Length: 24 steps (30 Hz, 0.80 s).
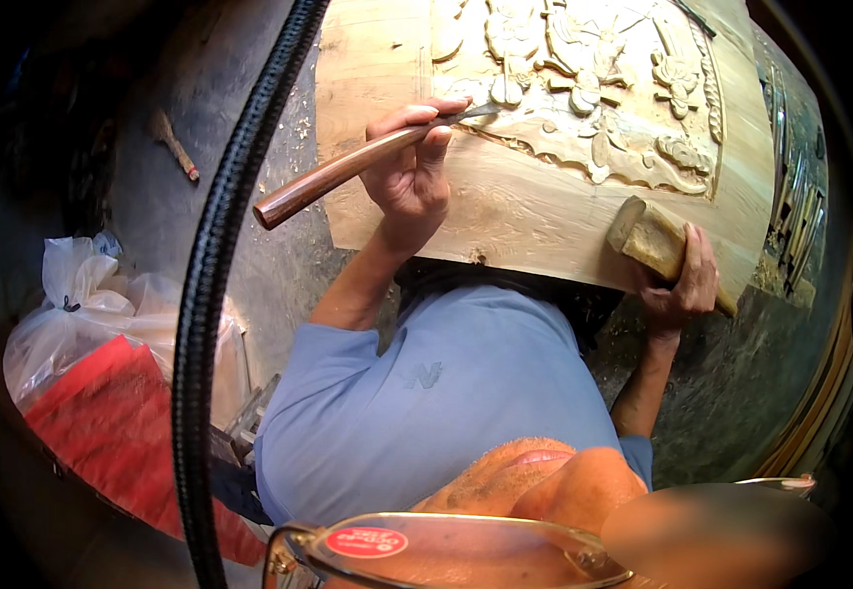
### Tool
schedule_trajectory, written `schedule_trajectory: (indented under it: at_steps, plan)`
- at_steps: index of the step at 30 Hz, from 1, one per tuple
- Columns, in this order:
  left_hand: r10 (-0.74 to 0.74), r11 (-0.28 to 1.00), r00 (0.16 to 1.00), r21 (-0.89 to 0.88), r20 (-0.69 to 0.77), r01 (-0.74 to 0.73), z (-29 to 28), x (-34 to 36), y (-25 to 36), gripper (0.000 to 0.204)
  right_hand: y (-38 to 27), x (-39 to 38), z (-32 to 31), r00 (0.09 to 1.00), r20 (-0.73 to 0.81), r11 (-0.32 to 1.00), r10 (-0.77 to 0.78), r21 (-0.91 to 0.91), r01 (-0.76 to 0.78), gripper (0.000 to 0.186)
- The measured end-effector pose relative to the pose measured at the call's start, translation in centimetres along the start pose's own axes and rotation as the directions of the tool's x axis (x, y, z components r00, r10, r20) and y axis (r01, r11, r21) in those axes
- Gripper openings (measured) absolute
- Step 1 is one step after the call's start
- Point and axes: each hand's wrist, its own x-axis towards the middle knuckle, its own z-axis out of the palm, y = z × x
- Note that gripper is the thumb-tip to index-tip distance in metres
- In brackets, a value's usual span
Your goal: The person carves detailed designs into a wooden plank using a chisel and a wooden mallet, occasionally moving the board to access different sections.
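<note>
A pale wooden panel (534, 221) with raised relief carving lies in front of me. My left hand (412, 182) is closed around a carving chisel (333, 182); its brown wooden handle slants down to the left. The metal blade points right, its tip at the lower left edge of the carved area. At the panel's near right part, my right hand (682, 283) grips a wooden mallet (654, 240) close to its blocky head. The end of the mallet's handle sticks out beyond my fingers. Whether the mallet rests on the panel, I cannot tell.
Several carving tools (801, 221) lie in a row right of the panel. A wooden-handled tool (175, 145) lies at the far left among wood chips. Clear plastic bags (78, 299) and a red sheet (107, 417) are at the left. A black braided cable (218, 236) crosses the view.
</note>
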Motion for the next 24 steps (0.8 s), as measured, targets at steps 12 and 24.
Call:
schedule_trajectory:
  at_steps: [12, 24]
  plan:
    - [0.021, 1.0, 0.999, 0.017, -0.036, -0.02, 0.6, -0.1, -0.4, 0.024, 0.2, -0.6, 0.2, 0.999, -0.028, 1.0, 0.018, -0.007, -0.019, 0.085]
    - [0.08, 0.98, 0.996, 0.178, 0.045, -0.087, 1.2, -0.3, 0.0, 0.026, 0.1, -0.9, 0.0, 0.998, -0.06, 0.999, 0.035, 0.019, -0.034, 0.08]
